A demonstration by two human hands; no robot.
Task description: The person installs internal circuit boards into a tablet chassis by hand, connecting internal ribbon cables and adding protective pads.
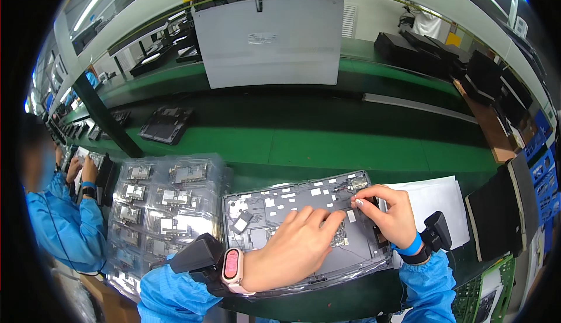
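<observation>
A dark grey laptop base (pixel 363 244) lies in front of me, its inside facing up and dotted with small white stickers. My left hand (pixel 295 244) rests palm down over its middle, fingers stretched forward and slightly apart. Partly under that hand is a small circuit board (pixel 342 236). At the base's upper right, my right hand (pixel 390 213) has thumb and index finger pinched; whatever is between them is too small to make out. Just beyond those fingertips sits a metallic part (pixel 356 183) in the corner. A small grey square piece (pixel 242 222) lies on the left of the base.
Stacked clear plastic trays (pixel 149 197) with circuit boards stand left of the base. White sheets (pixel 438 206) and a black padded panel (pixel 499 212) are on the right. Another laptop base (pixel 166 124) lies on the green bench (pixel 327 148). A co-worker in blue sleeves (pixel 67 223) works at far left.
</observation>
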